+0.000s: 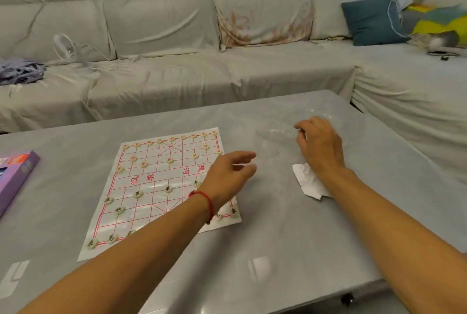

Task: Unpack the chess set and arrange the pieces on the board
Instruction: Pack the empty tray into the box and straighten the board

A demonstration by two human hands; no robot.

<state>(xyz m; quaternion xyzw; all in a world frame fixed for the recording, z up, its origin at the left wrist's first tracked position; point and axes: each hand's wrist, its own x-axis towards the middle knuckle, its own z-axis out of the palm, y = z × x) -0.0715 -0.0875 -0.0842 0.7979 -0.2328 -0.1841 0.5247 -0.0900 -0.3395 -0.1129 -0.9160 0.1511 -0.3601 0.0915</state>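
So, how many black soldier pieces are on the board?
4, in a row on the board's near half: leftmost, second, centre, fourth by the left hand, which may hide a fifth.

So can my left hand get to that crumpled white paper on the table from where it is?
Probably yes. The left hand hovers open by the board's right edge, and only bare table lies between it and the crumpled white paper, which the right forearm partly covers.

We see white board point(161, 187) with red grid lines, red characters mid-sheet. Pieces point(137, 193) cream; far ones red-marked, near ones dark-marked. Counter point(290, 225) glossy grey. Box point(15, 177) purple. Wrist cord point(206, 200) red. Cushion point(374, 19) teal. Sofa point(177, 60) pale grey; one cushion cover faded floral.
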